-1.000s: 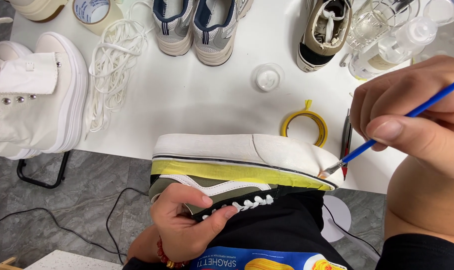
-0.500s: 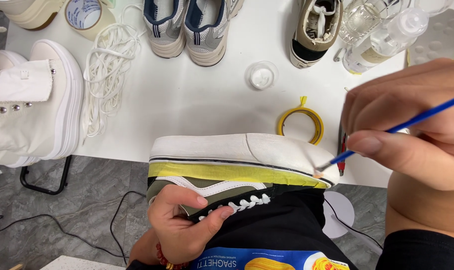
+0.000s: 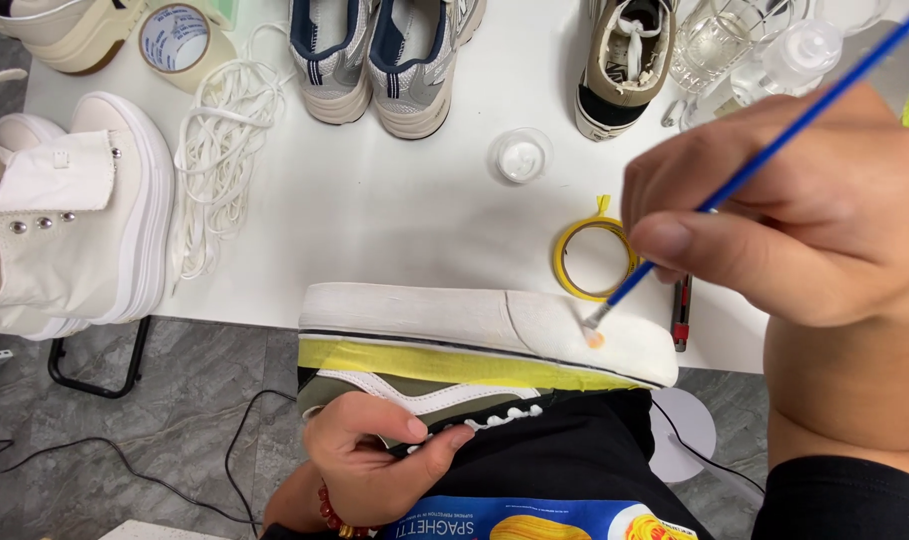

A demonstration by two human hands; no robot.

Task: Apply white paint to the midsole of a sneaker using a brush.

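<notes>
At the table's near edge, the right hand [image 3: 804, 220], pinching a thin blue-handled paintbrush [image 3: 744, 175] between thumb and fingers, has brought the bristles from the toe's rim a second ago onto the white rubber sole of the olive-green sneaker with a yellow taped band [image 3: 474, 345], where an orange dab now shows, so paint is going onto the sole's toe end. The left hand [image 3: 379, 455] stays wrapped around the upper by the laces, bracing the shoe on its side against the lap. Just beyond lie a yellow masking-tape ring [image 3: 566, 262], a small clear round pot of white paint [image 3: 521, 156], loose white laces [image 3: 219, 150] and a white high-top boot [image 3: 69, 220], none crowding the brush.
</notes>
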